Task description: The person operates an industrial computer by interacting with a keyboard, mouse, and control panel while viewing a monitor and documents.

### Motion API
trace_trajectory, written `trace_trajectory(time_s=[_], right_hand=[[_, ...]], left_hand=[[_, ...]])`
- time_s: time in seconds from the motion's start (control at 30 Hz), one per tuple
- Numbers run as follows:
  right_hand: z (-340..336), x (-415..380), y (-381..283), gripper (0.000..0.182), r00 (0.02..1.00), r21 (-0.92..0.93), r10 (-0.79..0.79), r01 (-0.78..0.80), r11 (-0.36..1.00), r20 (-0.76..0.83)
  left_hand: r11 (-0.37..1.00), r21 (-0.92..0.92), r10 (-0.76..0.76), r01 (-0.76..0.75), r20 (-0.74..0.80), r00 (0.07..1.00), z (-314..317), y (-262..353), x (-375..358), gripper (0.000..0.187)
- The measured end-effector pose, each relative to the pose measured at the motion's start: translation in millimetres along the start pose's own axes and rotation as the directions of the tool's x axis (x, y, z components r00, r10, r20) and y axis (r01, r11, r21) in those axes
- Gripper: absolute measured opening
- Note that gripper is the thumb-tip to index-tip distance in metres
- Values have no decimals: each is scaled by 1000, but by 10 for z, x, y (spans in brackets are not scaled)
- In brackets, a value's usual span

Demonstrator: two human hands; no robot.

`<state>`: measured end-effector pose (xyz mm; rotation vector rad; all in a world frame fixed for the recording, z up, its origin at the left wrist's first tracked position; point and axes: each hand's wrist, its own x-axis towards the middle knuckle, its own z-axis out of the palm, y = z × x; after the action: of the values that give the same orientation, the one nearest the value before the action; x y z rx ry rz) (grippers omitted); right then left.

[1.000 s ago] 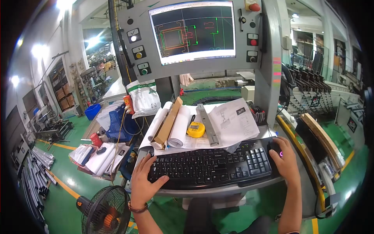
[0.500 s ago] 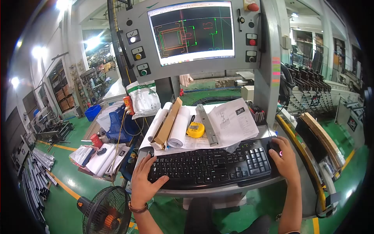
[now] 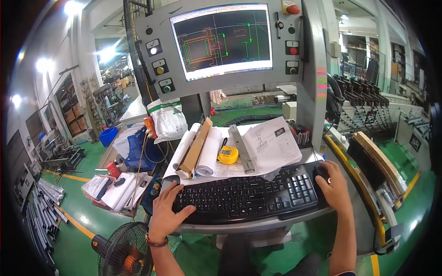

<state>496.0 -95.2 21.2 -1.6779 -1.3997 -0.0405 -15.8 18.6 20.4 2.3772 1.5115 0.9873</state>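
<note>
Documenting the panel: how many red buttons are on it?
2. The upper red button sits at the panel's top right corner; the lower red button is below it, right of the screen. None looks hidden.

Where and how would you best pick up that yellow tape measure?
Probably from above, pinching the yellow tape measure by the near and far edges of its chunky case: it lies between the paper roll and the metal bar, which crowd its sides.

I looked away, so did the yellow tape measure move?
No, it went no way: the yellow tape measure still sits between the paper roll and the metal strip.
</note>
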Motion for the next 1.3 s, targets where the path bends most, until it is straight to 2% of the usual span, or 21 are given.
trace_trajectory(time_s=[0.53, 0.63, 0.83, 1.3], right_hand=[[-14, 9, -34, 53, 1000, -7, 6, -6, 1000, 4], [-13, 10, -40, 54, 1000, -11, 10, -10, 1000, 6], [30, 1, 39, 56, 999, -50, -8, 6, 999, -40], [26, 40, 71, 60, 1000, -9, -10, 10, 1000, -9]], left_hand=[[1000, 12, -1, 2, -36, 999, 91, -29, -25, 101], [999, 48, -8, 13, -101, 995, 132, -32, -56, 101], [999, 48, -5, 7, -34, 999, 93, -8, -46, 102], [997, 41, 70, -67, -94, 993, 127, -56, -88, 102]])
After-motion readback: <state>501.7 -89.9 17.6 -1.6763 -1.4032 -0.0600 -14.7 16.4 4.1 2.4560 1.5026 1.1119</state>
